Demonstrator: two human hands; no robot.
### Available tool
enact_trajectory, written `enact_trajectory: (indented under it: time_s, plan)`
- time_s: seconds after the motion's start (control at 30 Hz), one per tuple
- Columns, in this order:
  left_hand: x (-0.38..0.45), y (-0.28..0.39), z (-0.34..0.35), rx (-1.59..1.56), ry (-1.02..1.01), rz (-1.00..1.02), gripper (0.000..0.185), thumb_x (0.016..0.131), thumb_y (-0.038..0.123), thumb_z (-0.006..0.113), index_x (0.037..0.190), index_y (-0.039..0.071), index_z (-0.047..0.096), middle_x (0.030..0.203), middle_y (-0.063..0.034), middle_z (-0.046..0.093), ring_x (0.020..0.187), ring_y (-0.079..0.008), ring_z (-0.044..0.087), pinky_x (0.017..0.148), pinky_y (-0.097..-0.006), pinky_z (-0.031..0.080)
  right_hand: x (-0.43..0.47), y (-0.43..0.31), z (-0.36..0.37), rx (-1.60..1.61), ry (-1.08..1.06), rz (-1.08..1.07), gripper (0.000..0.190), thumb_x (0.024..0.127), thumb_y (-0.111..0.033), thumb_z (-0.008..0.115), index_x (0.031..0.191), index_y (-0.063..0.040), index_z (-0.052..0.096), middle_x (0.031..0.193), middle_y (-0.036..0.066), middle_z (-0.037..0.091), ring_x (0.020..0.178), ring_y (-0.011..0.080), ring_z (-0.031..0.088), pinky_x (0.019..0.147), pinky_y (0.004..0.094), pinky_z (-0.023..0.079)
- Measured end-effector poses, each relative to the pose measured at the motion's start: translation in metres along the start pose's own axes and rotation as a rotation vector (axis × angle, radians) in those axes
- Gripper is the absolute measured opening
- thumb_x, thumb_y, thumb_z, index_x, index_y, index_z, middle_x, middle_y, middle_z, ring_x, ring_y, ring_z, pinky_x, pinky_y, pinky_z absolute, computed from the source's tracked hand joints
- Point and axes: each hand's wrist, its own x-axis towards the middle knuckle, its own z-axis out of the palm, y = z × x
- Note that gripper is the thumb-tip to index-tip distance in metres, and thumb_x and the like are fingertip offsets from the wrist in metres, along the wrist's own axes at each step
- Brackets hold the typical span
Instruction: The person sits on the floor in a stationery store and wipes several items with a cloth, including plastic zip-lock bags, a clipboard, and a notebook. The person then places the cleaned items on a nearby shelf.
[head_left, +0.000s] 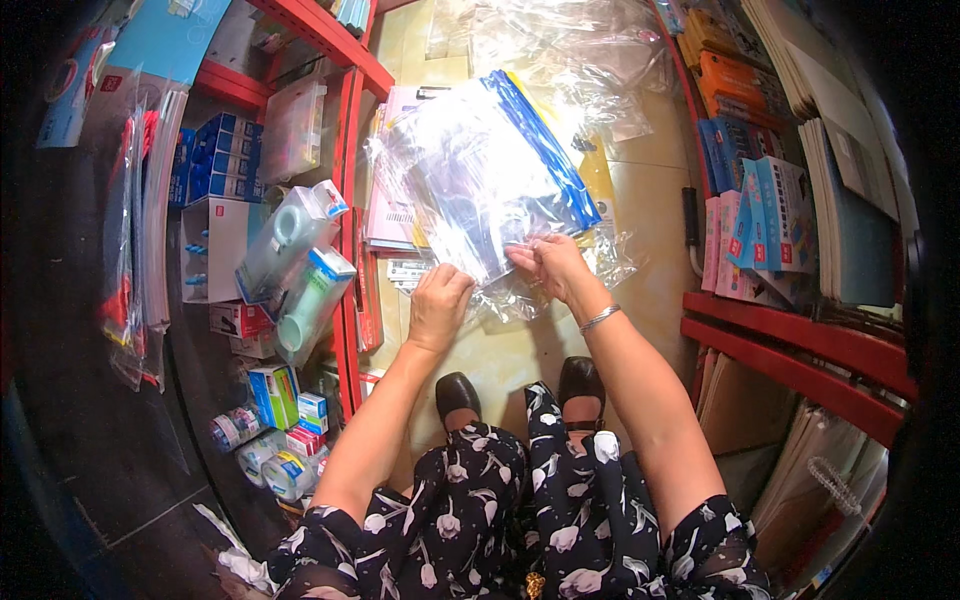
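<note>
A stack of clear plastic document bags with a blue edge strip lies in loose clear wrapping before me, and glare washes out its middle. My left hand pinches the near left edge of the plastic, fingertips curled together. At the near right part, my right hand has its fingers on the edge, thumb and fingertips close together. Crinkled film spreads below and between both hands. Under the stack's left side are pink packaged folders, and a yellow item shows from beneath on the right.
Red metal shelving stands on both sides, its left post and right rail close to my arms. Boxed goods and tape rolls fill the left shelves. Boxes stand at right. More clear wrapping covers the floor beyond.
</note>
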Motion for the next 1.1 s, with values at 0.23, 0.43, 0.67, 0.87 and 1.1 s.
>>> enact_trajectory:
  time_s: [0.23, 0.43, 0.67, 0.87, 1.1]
  plan:
    - [-0.028, -0.014, 0.019, -0.368, 0.005, -0.427, 0.015, 0.082, 0.011, 0.073, 0.081, 0.002, 0.062, 0.079, -0.0104, 0.056, 0.078, -0.0226, 0.059, 0.066, -0.0336, 0.049, -0.010, -0.020, -0.051, -0.497, 0.019, 0.015, 0.029, 0.089, 0.004, 0.042, 0.117, 0.011, 0.050, 0.098, 0.020, 0.064, 0.072, 0.0244, 0.068, 0.058, 0.0309, 0.059]
    - [-0.019, -0.033, 0.036, -1.029, 0.071, -1.294, 0.061, 0.090, 0.052, 0.066, 0.125, 0.007, 0.046, 0.113, -0.0113, 0.058, 0.093, -0.0227, 0.061, 0.080, -0.0413, 0.052, 0.039, -0.021, -0.118, -0.762, 0.544, -0.708, 0.042, 0.087, -0.016, 0.063, 0.121, 0.005, 0.050, 0.105, 0.020, 0.062, 0.087, 0.0279, 0.064, 0.081, 0.0395, 0.053]
    - [-0.008, -0.030, 0.062, -0.957, -0.005, -1.137, 0.026, 0.085, 0.010, 0.070, 0.104, -0.004, 0.059, 0.082, -0.0088, 0.063, 0.067, -0.0178, 0.064, 0.054, -0.0300, 0.056, 0.072, -0.054, -0.127, -0.486, 0.246, -0.345, 0.044, 0.085, -0.040, 0.076, 0.115, -0.010, 0.065, 0.076, -0.005, 0.057, 0.059, 0.0043, 0.047, 0.051, 0.0196, 0.037]
    - [-0.003, -0.021, 0.051, -1.385, 0.096, -1.116, 0.011, 0.087, 0.002, 0.064, 0.097, 0.002, 0.062, 0.080, -0.0049, 0.062, 0.064, -0.0150, 0.062, 0.054, -0.0285, 0.055, 0.079, -0.079, -0.120, -0.756, 0.184, -0.326, 0.044, 0.085, -0.031, 0.078, 0.116, -0.005, 0.062, 0.072, -0.005, 0.052, 0.049, 0.0036, 0.041, 0.043, 0.0207, 0.031]
    - [0.034, 0.014, -0.007, -1.253, 0.045, -0.904, 0.008, 0.087, 0.004, 0.063, 0.094, 0.001, 0.064, 0.079, -0.0028, 0.063, 0.063, -0.0119, 0.060, 0.055, -0.0262, 0.052, 0.053, -0.078, -0.103, -0.707, 0.224, -0.309, 0.048, 0.086, -0.019, 0.076, 0.125, -0.001, 0.054, 0.077, 0.000, 0.058, 0.055, 0.0070, 0.050, 0.044, 0.0222, 0.039]
